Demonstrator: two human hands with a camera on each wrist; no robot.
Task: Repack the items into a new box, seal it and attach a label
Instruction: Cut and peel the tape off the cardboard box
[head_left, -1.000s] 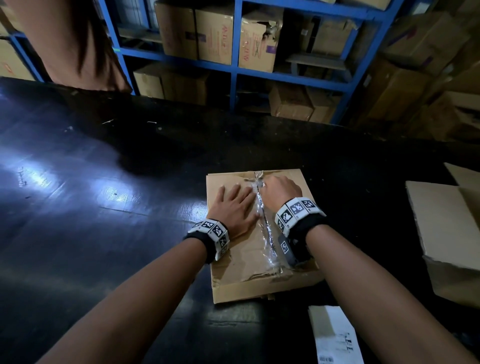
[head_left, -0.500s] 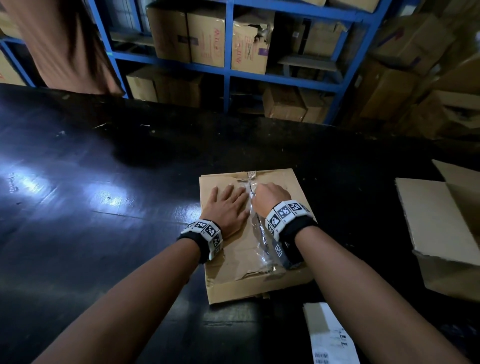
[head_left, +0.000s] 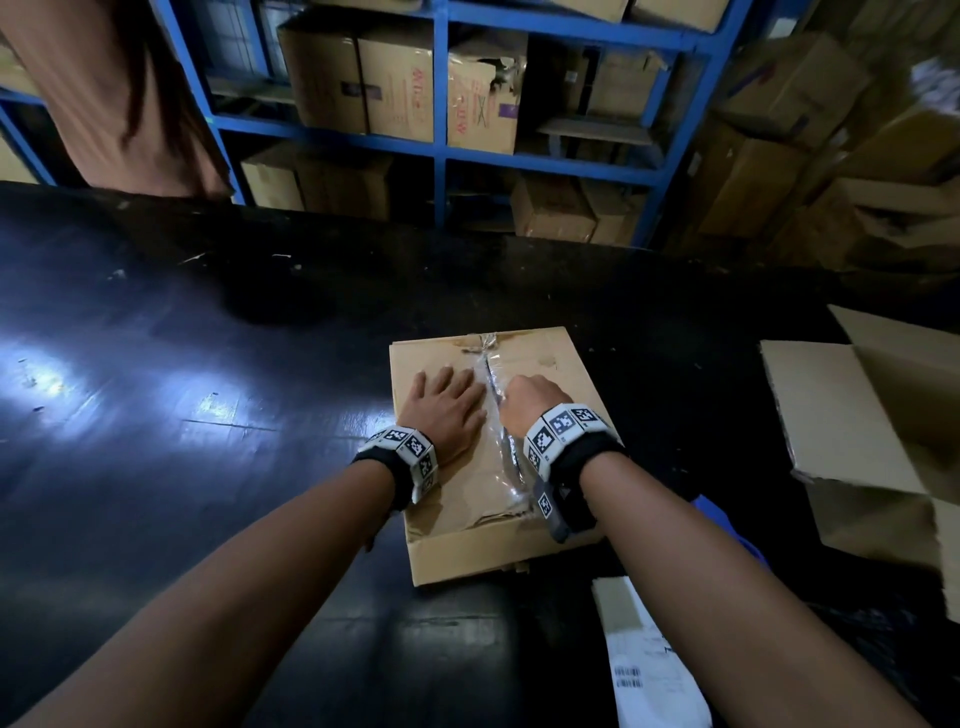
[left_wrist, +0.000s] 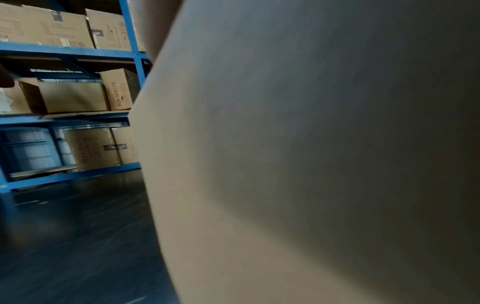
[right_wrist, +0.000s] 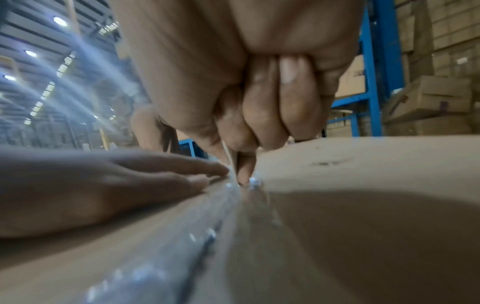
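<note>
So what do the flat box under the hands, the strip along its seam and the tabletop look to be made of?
Flat box: brown corrugated cardboard, matte, creased and torn near the front edge.
Strip: clear plastic packing tape, judging by its glossy, wrinkled glints.
Tabletop: dark and smooth with a semi-gloss sheen that mirrors the lights; material unclear, perhaps painted wood or laminate.

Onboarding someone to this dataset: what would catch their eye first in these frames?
First, the two hands on the taped cardboard box mid-table: the left hand lies flat beside the clear tape seam, the right hand is fisted with a finger pressed at the seam. Next, the bright glare on the glossy black table to the left, and the blue shelving stacked with cartons behind.
</note>
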